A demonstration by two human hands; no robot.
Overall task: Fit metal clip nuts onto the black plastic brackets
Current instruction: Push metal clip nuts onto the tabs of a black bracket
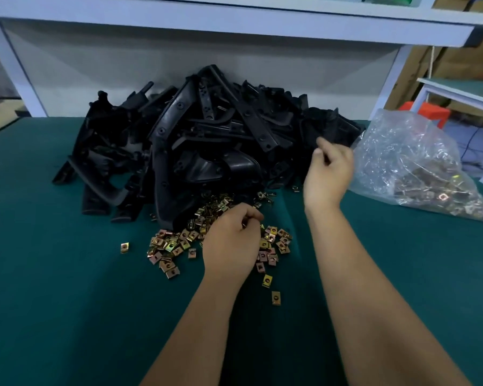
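A green counter (53, 274) is filling the lower frame, with a white shelf frame (234, 18) running across the top. At center left, a big heap of black plastic brackets (195, 140) is sitting against the back of the counter, its left edge spilling toward the left of the frame. Just below the heap, at the frame's middle, a scatter of gold-coloured metal clip nuts (173, 246) is lying on the green surface, with one stray nut (125, 247) lying apart at its left and a few more trailing down toward lower center.

The left hand (232, 240) is resting over the right part of that scatter, fingers curled in and pinching among the nuts; whether it is actually holding one I cannot tell. To the right and higher, the right hand (329, 171) is reaching at the right edge of the bracket heap, fingers curled with thumb and fingertips drawn together; what they are gripping, if anything, is blurred. At far right, a clear plastic bag (407, 162) is lying on the counter, holding more clip nuts.
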